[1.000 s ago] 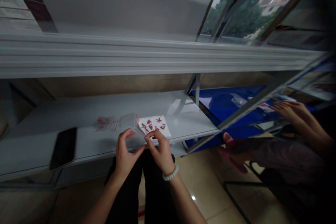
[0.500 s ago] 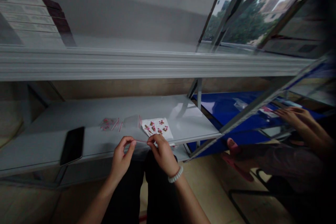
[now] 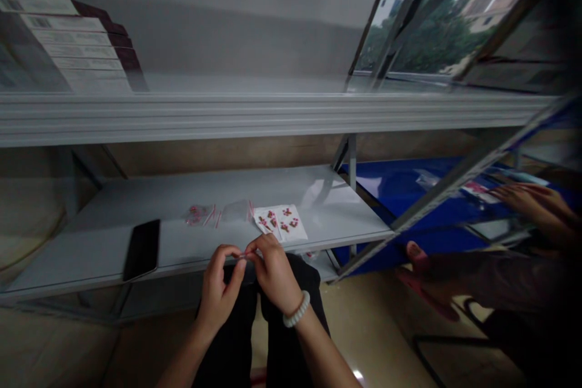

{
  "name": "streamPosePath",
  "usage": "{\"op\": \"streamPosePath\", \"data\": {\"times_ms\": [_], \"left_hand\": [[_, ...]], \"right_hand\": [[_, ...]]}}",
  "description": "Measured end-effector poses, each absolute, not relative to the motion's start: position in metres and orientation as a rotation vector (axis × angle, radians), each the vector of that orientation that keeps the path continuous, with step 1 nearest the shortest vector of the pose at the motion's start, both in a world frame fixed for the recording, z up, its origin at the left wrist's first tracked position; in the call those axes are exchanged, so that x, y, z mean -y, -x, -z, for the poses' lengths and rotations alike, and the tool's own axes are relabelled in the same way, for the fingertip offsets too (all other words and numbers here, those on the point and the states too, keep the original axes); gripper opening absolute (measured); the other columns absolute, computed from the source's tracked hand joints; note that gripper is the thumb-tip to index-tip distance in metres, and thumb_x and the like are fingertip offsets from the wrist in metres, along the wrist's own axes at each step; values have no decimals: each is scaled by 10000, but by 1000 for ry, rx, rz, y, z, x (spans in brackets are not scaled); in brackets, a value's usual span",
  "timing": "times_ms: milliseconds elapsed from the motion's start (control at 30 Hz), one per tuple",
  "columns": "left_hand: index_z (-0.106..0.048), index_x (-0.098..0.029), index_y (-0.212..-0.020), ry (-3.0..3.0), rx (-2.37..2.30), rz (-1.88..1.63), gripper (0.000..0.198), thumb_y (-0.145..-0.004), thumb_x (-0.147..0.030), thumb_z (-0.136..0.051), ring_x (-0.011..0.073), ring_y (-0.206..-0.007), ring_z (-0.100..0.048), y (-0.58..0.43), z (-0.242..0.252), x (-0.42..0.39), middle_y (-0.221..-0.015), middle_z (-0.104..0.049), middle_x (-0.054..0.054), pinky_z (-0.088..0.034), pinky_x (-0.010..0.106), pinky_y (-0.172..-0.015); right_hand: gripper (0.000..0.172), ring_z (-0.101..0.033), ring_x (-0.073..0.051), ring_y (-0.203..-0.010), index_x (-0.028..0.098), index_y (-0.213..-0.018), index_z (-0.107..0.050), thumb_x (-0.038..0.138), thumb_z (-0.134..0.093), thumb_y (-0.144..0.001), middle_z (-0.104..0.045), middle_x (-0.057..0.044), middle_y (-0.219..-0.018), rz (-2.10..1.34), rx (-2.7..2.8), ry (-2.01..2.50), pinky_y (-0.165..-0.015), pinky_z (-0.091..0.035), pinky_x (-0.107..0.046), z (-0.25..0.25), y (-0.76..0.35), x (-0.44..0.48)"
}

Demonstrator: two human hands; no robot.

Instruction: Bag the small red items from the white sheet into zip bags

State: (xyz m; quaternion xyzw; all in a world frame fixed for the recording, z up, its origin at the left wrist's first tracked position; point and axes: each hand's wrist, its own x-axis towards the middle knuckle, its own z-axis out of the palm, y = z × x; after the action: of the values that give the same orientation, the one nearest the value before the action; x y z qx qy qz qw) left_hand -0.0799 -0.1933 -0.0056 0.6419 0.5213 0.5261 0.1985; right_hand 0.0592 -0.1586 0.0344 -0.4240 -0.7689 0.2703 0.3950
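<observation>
Above my knees, at the shelf's front edge, my left hand [image 3: 220,286] and my right hand [image 3: 278,276] are nearly touching at the fingertips. Both are closed in a pinch on a small clear zip-lock bag [image 3: 242,256] with a reddish edge, mostly hidden by the fingers. A pale bead bracelet circles my right wrist. Just beyond the right hand lie white cards [image 3: 291,224] with small pink and brown pieces on them. To their left is a flat clear zip-lock bag [image 3: 236,211], then another bag [image 3: 196,214] with small reddish pieces inside.
A black phone [image 3: 142,248] lies on the grey shelf [image 3: 177,188] at the left. Stacked boxes [image 3: 86,42] stand on the upper shelf. A metal post slants down at the right; beyond it, another person's hands [image 3: 530,200] work over a blue surface [image 3: 386,176].
My hands have come together, so the stretched edge of the bag between them now shows much shorter. The whole view has shifted slightly, moving the shelf items to the right.
</observation>
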Motion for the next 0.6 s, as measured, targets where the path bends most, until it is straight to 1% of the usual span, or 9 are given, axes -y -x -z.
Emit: {"op": "streamPosePath", "data": {"times_ms": [100, 167, 233, 367, 600], "left_hand": [[-558, -203, -904, -1783, -1473, -1472, 49, -882, -247, -557, 161, -853, -574, 82, 4, 193, -863, -595, 16, -440, 266, -794], [-569, -200, -818, -1772, -1499, -1482, 79, -876, -254, -568, 154, -788, -569, 85, 4, 192, -792, -587, 5, -439, 257, -743], [-576, -200, -778, -1775, -1540, -1486, 109, -871, -259, -576, 155, -761, -562, 87, 4, 192, -757, -583, 1, -432, 256, -715], [-570, -206, -745, -1796, -1620, -1490, 128, -865, -250, -563, 170, -752, -557, 89, 2, 193, -728, -581, -1, -422, 269, -706], [-561, -215, -735, -1824, -1679, -1561, 131, -853, -268, -582, 185, -749, -537, 92, -5, 196, -710, -571, -2, -397, 284, -705]], "right_hand": [[215, -534, -212, -902, 165, -799, -641, -26, -541, -787, -627, -46, -819, -650, 1930, 1130, -806, -406, -333, -30, -56, 162], [191, -544, -208, -879, 169, -778, -658, -2, -574, -788, -638, -40, -789, -674, 1894, 1119, -794, -409, -328, -30, -56, 163], [160, -561, -199, -851, 182, -769, -683, 42, -612, -797, -659, -30, -770, -735, 1867, 1079, -785, -415, -320, -32, -57, 163], [153, -577, -191, -812, 198, -761, -705, 64, -639, -796, -680, -24, -759, -794, 1846, 1070, -769, -425, -314, -34, -57, 164], [210, -546, -206, -835, 177, -738, -658, -10, -579, -792, -628, -39, -759, -654, 1917, 1128, -738, -419, -311, -33, -51, 168]]}}
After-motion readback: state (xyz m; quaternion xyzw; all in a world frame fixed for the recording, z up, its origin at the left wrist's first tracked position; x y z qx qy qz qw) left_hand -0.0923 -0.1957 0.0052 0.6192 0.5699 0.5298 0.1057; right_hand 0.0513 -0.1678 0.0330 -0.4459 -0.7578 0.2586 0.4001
